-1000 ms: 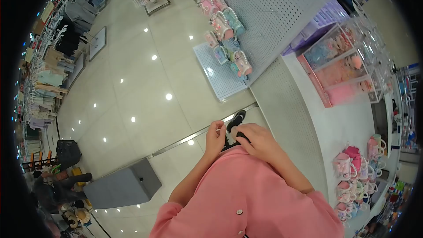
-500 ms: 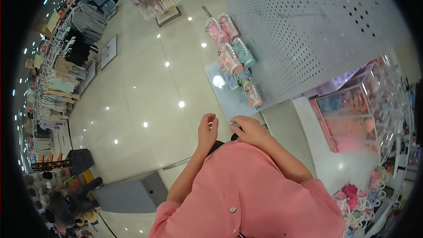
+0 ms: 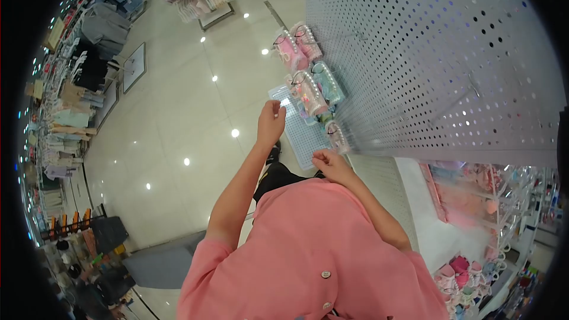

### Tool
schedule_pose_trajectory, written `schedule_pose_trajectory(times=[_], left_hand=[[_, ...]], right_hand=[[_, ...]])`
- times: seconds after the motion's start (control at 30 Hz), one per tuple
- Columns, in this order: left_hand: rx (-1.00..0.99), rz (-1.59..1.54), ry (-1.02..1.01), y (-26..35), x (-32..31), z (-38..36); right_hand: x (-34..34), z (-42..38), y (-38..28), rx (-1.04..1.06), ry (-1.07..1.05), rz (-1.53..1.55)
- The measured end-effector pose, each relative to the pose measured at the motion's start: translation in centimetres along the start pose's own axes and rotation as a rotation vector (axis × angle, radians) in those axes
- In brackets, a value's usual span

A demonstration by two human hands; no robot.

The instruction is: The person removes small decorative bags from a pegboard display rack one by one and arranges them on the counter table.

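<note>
My left hand (image 3: 271, 122) reaches forward over the floor, fingers loosely bent and apart, with nothing in it. Just right of it hang small pastel handbags with pearl-bead handles: a pink handbag (image 3: 291, 53), a peach handbag (image 3: 310, 93) and a light-blue handbag (image 3: 328, 83). My left hand does not touch them. Lower down hangs another pale pink handbag (image 3: 336, 136). Beneath it, close to my body, is my right hand (image 3: 333, 165), loosely curled and holding nothing visible. A perforated white base shelf (image 3: 304, 147) lies below the handbags.
A tall white pegboard panel (image 3: 415, 71) with metal hooks rises at right. Boxed pink goods (image 3: 462, 192) and small shoes (image 3: 459, 269) fill a white display beside me. Clothes racks (image 3: 77, 95) line the left, with a grey bench (image 3: 163, 264) at lower left.
My left hand has moved forward, up toward the hanging handbags. My right hand stays near my body, its fingers more curled. The view has shifted, showing more of the pegboard.
</note>
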State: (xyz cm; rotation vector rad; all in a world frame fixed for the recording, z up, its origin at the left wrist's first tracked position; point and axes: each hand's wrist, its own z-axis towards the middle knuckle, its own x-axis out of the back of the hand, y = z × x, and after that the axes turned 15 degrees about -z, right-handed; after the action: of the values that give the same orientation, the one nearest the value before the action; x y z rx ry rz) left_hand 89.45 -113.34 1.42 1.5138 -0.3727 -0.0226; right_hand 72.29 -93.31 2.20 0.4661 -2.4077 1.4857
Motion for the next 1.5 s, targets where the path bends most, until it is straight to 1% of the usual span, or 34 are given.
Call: schedule_pose_trajectory(times=[0.1,0.17,0.23,0.33,0.43,0.47,0.53,0.57,0.6,0.63,0.67,0.7,0.73,0.77,0.8,0.87,0.93,1.0,1.03,1.07,1.1,1.2,1.33,1.37,1.43,1.5], left_hand=[[-0.03,0.077,-0.107,-1.5,-0.5,6.0],[-0.06,0.124,-0.167,-2.0,-1.2,9.4],[-0.032,0.102,-0.272,-2.6,-1.8,12.2],[0.018,0.038,-0.439,-3.9,-2.9,16.0],[0.096,-0.066,-0.608,-6.5,-3.9,18.0],[0.121,-0.103,-0.668,-7.2,-4.4,18.8],[0.185,-0.085,-0.696,-7.1,-3.9,18.7],[0.029,-0.169,-0.711,-11.7,-4.8,19.4],[0.094,-0.15,-0.729,-8.3,-3.7,18.9],[0.144,-0.274,-0.776,-8.1,-3.5,19.1],[0.177,-0.231,-0.847,-7.6,-3.3,19.7],[0.01,-0.236,-0.774,-10.8,-3.8,20.1],[0.144,-0.174,-0.789,-10.0,-3.0,20.9],[0.106,-0.268,-0.832,-7.6,-2.1,20.0],[0.102,-0.256,-0.868,-7.3,-1.5,20.4],[0.103,-0.416,-0.853,-7.0,-0.7,19.8],[0.084,-0.422,-0.861,-4.0,0.8,18.0],[0.055,-0.344,-0.89,-4.5,2.2,17.5],[0.084,-0.319,-0.897,-4.4,3.1,17.0],[0.113,-0.292,-0.899,-4.1,4.0,16.2],[0.1,-0.293,-0.889,-3.1,4.9,15.0],[0.084,-0.278,-0.866,-1.6,6.8,10.8],[0.032,-0.168,-0.862,0.8,7.5,4.2],[0.057,-0.206,-0.904,0.2,7.1,3.0],[0.119,-0.279,-0.999,-0.9,6.0,-0.1],[0.064,-0.194,-1.097,0.0,4.5,-4.6]], right_hand=[[-1.6,4.0,1.8,-0.024,0.086,0.116],[-2.3,6.3,1.0,-0.085,0.16,0.246],[-2.2,8.4,-0.6,-0.178,0.243,0.385],[-1.9,11.1,-2.2,-0.278,0.43,0.43],[-1.2,12.9,-3.9,-0.325,0.505,0.49],[-0.9,13.4,-4.9,-0.357,0.492,0.459],[-0.3,13.7,-7.5,-0.439,0.507,0.412],[-1.4,14.4,-6.3,-0.358,0.63,0.293],[-3.5,15.8,-3.9,-0.293,0.765,0.163],[-4.7,17.4,-1.6,-0.31,0.764,0.126],[-4.9,17.2,-3.1,-0.192,0.857,0.189],[-4.9,17.1,-4.0,-0.361,0.814,0.128],[-4.6,16.4,-5.3,-0.279,0.835,0.188],[-5.0,16.6,-5.9,-0.264,0.859,0.152],[-5.2,16.5,-6.1,-0.249,0.868,0.117],[-5.5,15.1,-8.1,-0.317,0.86,0.067],[-6.3,13.6,-9.2,-0.216,0.897,0.052],[-7.7,13.9,-8.1,-0.194,0.922,0.038],[-8.3,13.8,-7.7,-0.179,0.931,0.03],[-8.5,13.3,-7.6,-0.188,0.906,0.011],[-8.6,12.4,-7.9,-0.195,0.88,-0.01],[-9.0,8.5,-8.9,-0.205,0.832,0.002],[-10.7,2.7,-7.4,-0.224,0.837,0.088],[-11.5,0.8,-6.7,-0.241,0.839,0.109],[-13.3,-3.5,-5.0,-0.298,0.939,0.129],[-15.0,-8.8,-3.7,-0.35,1.016,0.137]])
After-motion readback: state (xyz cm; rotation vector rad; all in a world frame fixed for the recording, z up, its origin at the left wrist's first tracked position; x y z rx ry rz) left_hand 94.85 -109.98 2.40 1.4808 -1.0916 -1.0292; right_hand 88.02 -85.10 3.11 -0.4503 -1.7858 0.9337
